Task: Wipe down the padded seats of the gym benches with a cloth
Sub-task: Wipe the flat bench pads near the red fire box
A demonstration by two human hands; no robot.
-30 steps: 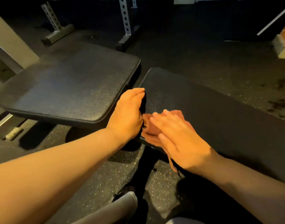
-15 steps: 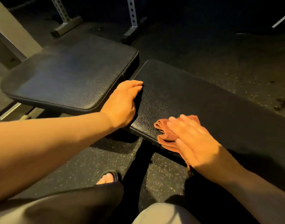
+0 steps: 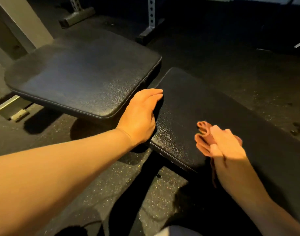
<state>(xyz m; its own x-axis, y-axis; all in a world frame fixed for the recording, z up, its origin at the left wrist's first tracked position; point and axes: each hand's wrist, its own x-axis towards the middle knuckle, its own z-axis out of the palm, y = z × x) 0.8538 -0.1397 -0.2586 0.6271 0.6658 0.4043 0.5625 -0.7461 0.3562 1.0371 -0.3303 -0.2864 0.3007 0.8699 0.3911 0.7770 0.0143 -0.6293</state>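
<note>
No legible text or labels anywhere

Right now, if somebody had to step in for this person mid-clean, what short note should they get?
Left hand: open, resting on the near end of the long pad, at the gap beside the wide pad.
Right hand: holds the reddish cloth bunched against the long pad near its front edge; the hand is motion-blurred, so a wipe seems under way.
Done: cannot tell which areas are clean; neither pad shows clear wipe marks.
Left: probably the rest of the long pad to the right, then the wide pad if not yet wiped.
</note>
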